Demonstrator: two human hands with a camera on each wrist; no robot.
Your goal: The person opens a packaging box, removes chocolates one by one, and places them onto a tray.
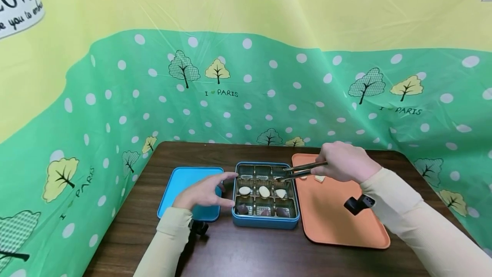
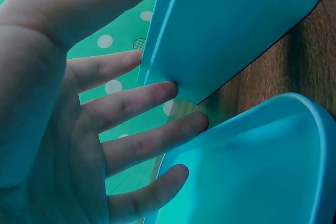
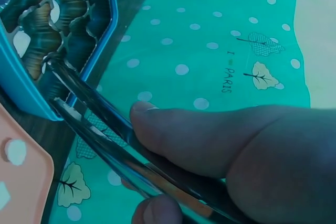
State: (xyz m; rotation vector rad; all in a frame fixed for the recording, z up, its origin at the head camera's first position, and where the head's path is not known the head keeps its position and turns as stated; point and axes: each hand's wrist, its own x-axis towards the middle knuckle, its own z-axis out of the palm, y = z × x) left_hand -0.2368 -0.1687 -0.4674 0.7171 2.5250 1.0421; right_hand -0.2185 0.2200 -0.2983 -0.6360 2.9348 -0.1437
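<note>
A blue tin box (image 1: 265, 223) with a divided insert sits mid-table. Three whitish pieces (image 1: 264, 191) lie across its middle row and three dark pieces (image 1: 265, 212) across its front row. My left hand (image 1: 205, 190) spans the box's left side, fingertips right at the wall and rim, fingers fairly straight in the left wrist view. My right hand (image 1: 344, 161) grips metal tongs (image 3: 100, 103) between thumb and fingers. The tongs' parted tips reach into the back right compartment, with no piece visible between them.
A blue lid (image 1: 182, 183) lies left of the box, partly behind my left hand. To the right is an orange tray (image 1: 334, 221) with whitish pieces (image 1: 319, 178) near its back, partly under my right hand. A patterned green and yellow cloth (image 1: 246, 67) hangs behind the table.
</note>
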